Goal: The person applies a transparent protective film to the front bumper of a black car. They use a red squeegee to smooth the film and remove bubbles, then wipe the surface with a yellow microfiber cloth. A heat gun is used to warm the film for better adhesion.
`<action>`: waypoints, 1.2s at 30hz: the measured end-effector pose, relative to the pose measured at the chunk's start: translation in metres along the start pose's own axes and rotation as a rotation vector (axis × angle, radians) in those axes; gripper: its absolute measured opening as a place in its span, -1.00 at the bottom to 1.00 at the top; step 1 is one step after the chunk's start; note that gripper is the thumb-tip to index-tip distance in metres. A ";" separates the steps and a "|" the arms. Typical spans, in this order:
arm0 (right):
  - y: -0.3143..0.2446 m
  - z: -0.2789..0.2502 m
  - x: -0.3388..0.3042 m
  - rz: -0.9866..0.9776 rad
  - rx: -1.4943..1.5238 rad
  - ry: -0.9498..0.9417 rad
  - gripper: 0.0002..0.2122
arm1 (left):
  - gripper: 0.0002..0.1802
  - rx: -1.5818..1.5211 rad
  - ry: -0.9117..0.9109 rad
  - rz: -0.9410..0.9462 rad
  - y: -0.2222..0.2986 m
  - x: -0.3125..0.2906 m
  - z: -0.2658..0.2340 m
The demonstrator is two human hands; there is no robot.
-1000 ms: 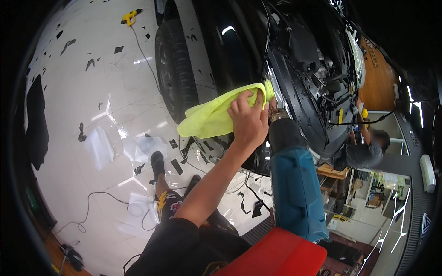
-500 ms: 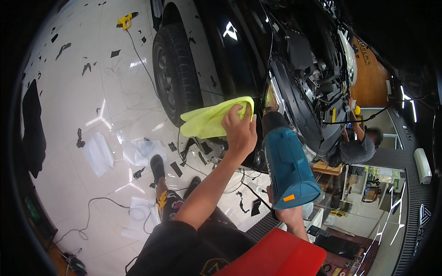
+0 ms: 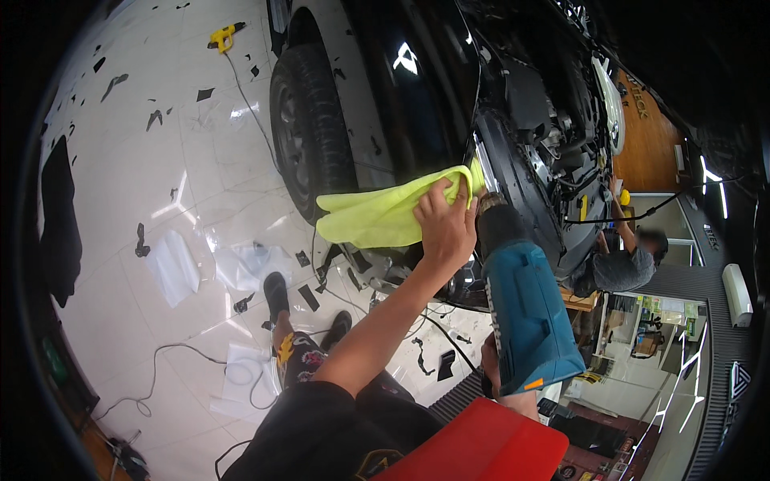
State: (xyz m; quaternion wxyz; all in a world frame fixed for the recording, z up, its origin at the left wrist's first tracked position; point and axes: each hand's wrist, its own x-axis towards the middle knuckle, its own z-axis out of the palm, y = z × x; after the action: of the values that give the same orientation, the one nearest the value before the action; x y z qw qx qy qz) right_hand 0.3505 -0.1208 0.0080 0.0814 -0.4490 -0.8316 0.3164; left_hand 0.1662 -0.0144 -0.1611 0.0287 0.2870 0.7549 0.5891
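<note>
A yellow-green microfibre cloth (image 3: pixel 373 215) lies bunched against the edge of the black car fender (image 3: pixel 413 88), beside the headlight area. My left hand (image 3: pixel 447 223) is closed on it, fingers pressing it to the bodywork. My right hand (image 3: pixel 493 373), partly hidden, grips a teal heat gun (image 3: pixel 529 313) from below. The heat gun's dark nozzle points up at the fender edge, close to the cloth and my left fingers. To the left of the cloth stands the front wheel (image 3: pixel 309 132).
Beyond the exposed engine bay (image 3: pixel 553 128), another person (image 3: pixel 626 260) reaches toward the car. A yellow heat gun (image 3: pixel 224 38) lies on the tiled floor with its cord trailing. Black film scraps (image 3: pixel 309 297) and white sheets (image 3: pixel 174 268) are scattered there too.
My left hand has slid the cloth to the right, onto the headlight edge. The heat gun has shifted right with its nozzle beside the cloth.
</note>
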 end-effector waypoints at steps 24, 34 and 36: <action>-0.028 -0.002 0.051 -0.148 -0.075 -0.116 -0.71 | -0.47 0.033 -0.080 0.076 -0.023 -0.033 -0.010; -0.014 -0.009 0.044 -0.220 -0.247 -0.071 -0.77 | -0.53 0.056 0.032 0.064 0.000 0.014 -0.006; -0.019 -0.012 0.046 -0.269 -0.280 -0.069 -0.79 | -0.57 0.101 0.066 0.065 0.000 0.035 -0.005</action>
State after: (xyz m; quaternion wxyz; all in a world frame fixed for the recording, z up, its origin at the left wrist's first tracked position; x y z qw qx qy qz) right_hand 0.3155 -0.0866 0.0219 0.0312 -0.3297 -0.9223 0.1993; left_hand 0.1351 -0.0020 -0.1492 -0.0299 0.2931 0.7744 0.5600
